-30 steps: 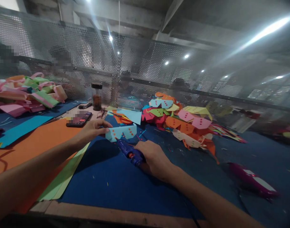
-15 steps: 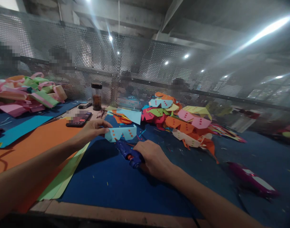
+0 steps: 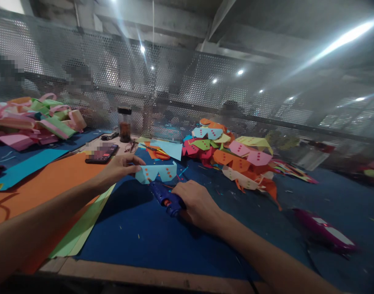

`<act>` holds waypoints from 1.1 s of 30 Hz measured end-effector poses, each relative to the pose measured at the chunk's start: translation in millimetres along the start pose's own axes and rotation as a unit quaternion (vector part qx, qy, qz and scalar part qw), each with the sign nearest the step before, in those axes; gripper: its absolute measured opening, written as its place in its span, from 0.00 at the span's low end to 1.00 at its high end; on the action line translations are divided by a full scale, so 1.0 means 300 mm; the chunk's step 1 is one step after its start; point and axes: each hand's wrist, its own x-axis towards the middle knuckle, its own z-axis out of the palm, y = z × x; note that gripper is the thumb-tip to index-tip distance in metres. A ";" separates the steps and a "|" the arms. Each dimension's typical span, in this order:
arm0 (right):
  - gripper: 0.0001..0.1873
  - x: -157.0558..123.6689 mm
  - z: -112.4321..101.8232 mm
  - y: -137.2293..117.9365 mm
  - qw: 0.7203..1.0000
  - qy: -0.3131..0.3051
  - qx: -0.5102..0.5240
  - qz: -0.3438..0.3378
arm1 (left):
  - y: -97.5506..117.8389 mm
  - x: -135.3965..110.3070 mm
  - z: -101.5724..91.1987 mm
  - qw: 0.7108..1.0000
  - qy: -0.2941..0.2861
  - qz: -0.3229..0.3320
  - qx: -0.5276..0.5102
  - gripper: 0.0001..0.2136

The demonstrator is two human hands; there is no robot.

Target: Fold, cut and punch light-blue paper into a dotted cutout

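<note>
My left hand [image 3: 125, 165] pinches the left end of a light-blue paper cutout [image 3: 166, 173], shaped like a mask or pair of glasses, with rows of orange-red dots on its front. The cutout is held up over the dark blue table covering. My right hand [image 3: 197, 200] is wrapped round a dark blue glue gun [image 3: 165, 199], its handle hidden in the fist. The gun's tip points up and left, close to the cutout's lower edge; whether they touch I cannot tell. Orange-handled scissors [image 3: 158, 152] lie on paper scraps behind the cutout.
Dotted paper cutouts [image 3: 232, 159] are heaped to the right. Folded paper pieces [image 3: 36, 118] pile up at the far left. A phone [image 3: 101, 153], a jar [image 3: 125, 124] and orange sheets [image 3: 61, 179] lie left. A purple device [image 3: 324, 230] sits right, before a perforated metal screen [image 3: 174, 81].
</note>
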 end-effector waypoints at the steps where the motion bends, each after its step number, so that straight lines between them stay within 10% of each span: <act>1: 0.05 0.000 0.000 0.000 1.000 -0.002 -0.001 0.001 | 0.000 0.000 -0.001 1.000 0.000 -0.001 0.000 0.13; 33: 0.07 -0.002 -0.005 -0.005 1.000 -0.022 -0.006 0.008 | 0.011 -0.007 0.001 1.000 -0.008 -0.001 0.004 0.13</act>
